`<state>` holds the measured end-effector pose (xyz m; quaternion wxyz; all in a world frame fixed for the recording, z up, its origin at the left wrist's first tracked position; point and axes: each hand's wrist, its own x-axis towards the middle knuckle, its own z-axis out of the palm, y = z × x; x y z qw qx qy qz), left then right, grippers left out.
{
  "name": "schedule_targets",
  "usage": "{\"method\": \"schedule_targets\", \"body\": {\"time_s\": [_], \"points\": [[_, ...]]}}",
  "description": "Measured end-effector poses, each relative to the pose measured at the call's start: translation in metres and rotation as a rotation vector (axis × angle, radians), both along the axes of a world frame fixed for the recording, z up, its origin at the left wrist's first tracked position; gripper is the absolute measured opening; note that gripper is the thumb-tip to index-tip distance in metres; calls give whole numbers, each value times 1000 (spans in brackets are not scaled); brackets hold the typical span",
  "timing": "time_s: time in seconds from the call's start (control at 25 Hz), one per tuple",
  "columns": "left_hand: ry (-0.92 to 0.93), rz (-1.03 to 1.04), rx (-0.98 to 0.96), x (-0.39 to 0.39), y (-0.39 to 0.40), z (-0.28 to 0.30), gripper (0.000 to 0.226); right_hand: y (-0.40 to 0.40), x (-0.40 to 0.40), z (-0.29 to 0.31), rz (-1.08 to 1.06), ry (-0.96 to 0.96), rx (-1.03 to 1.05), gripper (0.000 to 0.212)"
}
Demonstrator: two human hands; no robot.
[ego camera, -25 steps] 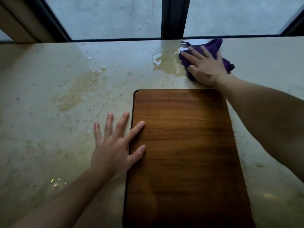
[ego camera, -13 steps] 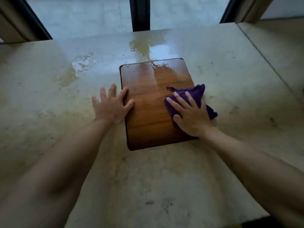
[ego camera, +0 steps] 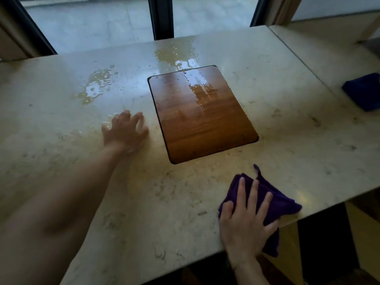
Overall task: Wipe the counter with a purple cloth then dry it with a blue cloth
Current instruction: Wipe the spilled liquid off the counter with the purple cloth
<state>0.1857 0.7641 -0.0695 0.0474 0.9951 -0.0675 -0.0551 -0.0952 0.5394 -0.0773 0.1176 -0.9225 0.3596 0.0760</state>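
Note:
The pale marble counter (ego camera: pixel 287 124) has a wooden panel (ego camera: pixel 203 116) set into its middle. My right hand (ego camera: pixel 245 217) presses flat on the purple cloth (ego camera: pixel 281 202) at the counter's near edge, and part of the cloth hangs over that edge. My left hand (ego camera: pixel 124 131) rests on the marble just left of the panel, fingers spread. The blue cloth (ego camera: pixel 365 90) lies at the far right on the adjoining counter. Yellowish liquid pools (ego camera: pixel 98 87) at the back left and behind the panel (ego camera: pixel 176 56), with a wet streak down the panel's wood.
Dark window frames (ego camera: pixel 161 17) rise right behind the counter's back edge. A seam (ego camera: pixel 298 58) divides this counter from the slab on the right. The floor shows below the near edge at the lower right.
My right hand has dragged the purple cloth from the back puddle down over the wooden panel to the near edge. My left hand has slid off the panel's rim onto the marble.

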Motion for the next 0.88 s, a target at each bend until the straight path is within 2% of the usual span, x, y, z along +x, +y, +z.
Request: {"method": "schedule_targets", "body": {"time_s": [0.12,0.28,0.4,0.52,0.88], "points": [[-1,37,-27,26,10,-2,61,26,30,-2,-76,55,16,69],[10,10,-16,64,24,-6,66,31,111,-10,54,-16,-29,72],[-2,-78,-6,80,31,-16,67,15,196,-15,154,-67,-56,70],[-23,-77,-7,83,31,-23,69,0,282,-16,235,-134,-119,67],[-14,-74,73,80,32,-26,70,-35,547,-10,304,-70,-89,68]]}}
